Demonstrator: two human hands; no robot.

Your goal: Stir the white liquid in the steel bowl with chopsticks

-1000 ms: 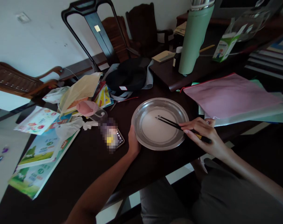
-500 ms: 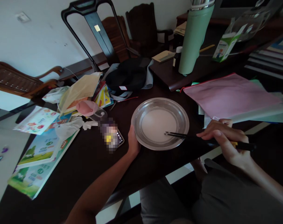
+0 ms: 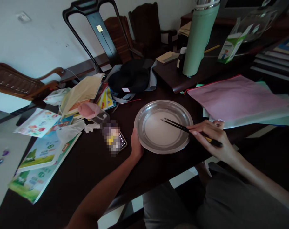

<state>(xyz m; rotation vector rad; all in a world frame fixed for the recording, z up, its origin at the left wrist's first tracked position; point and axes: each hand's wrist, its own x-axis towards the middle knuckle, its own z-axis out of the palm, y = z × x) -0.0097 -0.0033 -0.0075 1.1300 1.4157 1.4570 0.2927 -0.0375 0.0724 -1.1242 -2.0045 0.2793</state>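
A shallow metal plate (image 3: 144, 109) holding pale liquid lies on the dark table near its front edge. My left hand (image 3: 136, 144) grips the plate's left rim, fingers hidden under the edge. My right hand (image 3: 212, 138) is closed around a pair of black chopsticks (image 3: 176, 125), whose tips reach over the plate's middle from the right.
A phone (image 3: 116, 140) lies left of the plate, beside a pink mask (image 3: 88, 109), books (image 3: 43, 152) and papers. A black cap (image 3: 131, 76), a green flask (image 3: 198, 38), a small carton (image 3: 231, 46) and a pink folder (image 3: 235, 97) stand behind and right.
My right hand pulled the chopsticks back to the plate's right rim, then pushed them in again toward the middle. The left hand and plate have not moved.
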